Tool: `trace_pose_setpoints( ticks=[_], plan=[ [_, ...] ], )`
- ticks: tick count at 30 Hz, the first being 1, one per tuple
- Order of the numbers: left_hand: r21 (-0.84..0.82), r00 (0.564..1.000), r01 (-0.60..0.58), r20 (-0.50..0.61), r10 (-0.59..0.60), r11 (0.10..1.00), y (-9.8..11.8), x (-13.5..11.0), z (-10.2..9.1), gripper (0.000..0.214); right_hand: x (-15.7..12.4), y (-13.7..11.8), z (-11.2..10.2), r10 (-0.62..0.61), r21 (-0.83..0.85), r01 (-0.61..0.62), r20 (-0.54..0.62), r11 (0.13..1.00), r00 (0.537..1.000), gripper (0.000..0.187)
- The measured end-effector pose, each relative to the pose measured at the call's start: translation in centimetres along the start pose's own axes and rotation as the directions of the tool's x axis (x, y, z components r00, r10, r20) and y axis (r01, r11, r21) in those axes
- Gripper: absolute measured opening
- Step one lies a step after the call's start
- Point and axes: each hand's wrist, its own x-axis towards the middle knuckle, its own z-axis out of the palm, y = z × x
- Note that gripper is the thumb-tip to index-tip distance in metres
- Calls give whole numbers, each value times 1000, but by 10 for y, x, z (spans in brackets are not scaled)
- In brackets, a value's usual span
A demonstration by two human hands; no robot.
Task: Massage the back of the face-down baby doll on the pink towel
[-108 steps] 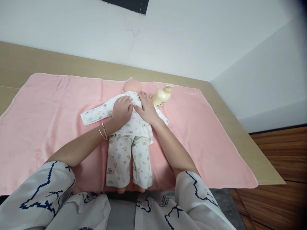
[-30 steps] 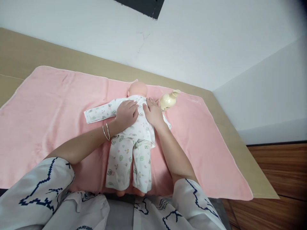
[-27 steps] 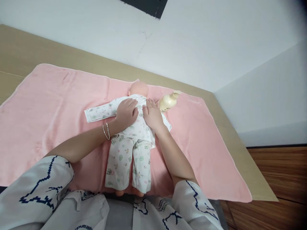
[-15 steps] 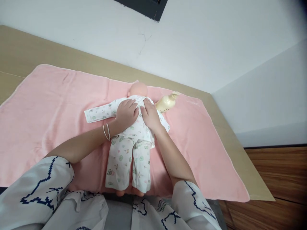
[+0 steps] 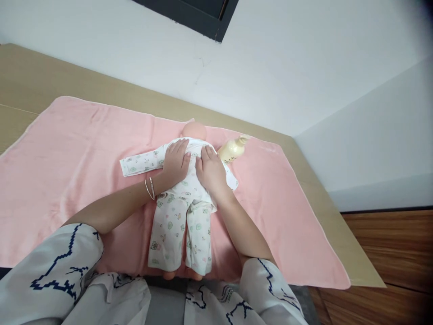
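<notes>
A baby doll (image 5: 169,230) in a white printed top and trousers lies on a pink blanket (image 5: 91,149), its bald head (image 5: 194,130) away from me and its feet toward me. Its face does not show. My left hand (image 5: 176,163) rests flat on the left side of the doll's upper body, fingers stretched out. On the right side of the same top lies my right hand (image 5: 212,170), fingers extended and slightly bent. Neither hand grasps anything. The doll's left-side sleeve stretches out flat; the other is partly hidden by my right hand and forearm.
A pale yellow pump bottle (image 5: 233,149) lies tilted on the blanket, just right of the doll's shoulder. The blanket covers much of a light wooden table (image 5: 101,74), which meets a white wall (image 5: 270,67). Brown wooden panelling (image 5: 389,243) is at the lower right.
My right hand has shifted slightly, its fingers closer together and a little more bent. My left hand stays on the doll's top. The camera view has tilted slightly.
</notes>
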Motion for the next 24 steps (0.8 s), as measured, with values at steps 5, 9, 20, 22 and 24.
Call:
trace_pose_setpoints(
  ticks=[5, 9, 20, 22, 24],
  plan=[
    [-53, 998, -6, -61, 3, 999, -3, -2, 0, 67, -6, -11, 11, -156, 43, 157, -40, 987, 987, 54],
    [-52, 998, 1, -65, -4, 999, -4, -3, 1, 68, -8, -9, 17, -171, 107, 178, -72, 978, 983, 49],
    [-58, 998, 56, -32, -58, 997, 0, -4, 0, 48, -5, -15, 17, -117, 77, 112, 60, 991, 991, 54],
    [-101, 995, 100, 4, -101, 990, -3, 3, -1, 45, -11, -12, 15, -156, 108, 148, 73, 983, 985, 53],
    [-188, 974, 225, 31, -223, 956, -15, 16, -10, 43, -25, -7, 11, -192, 157, 180, 62, 971, 979, 52]
  ],
)
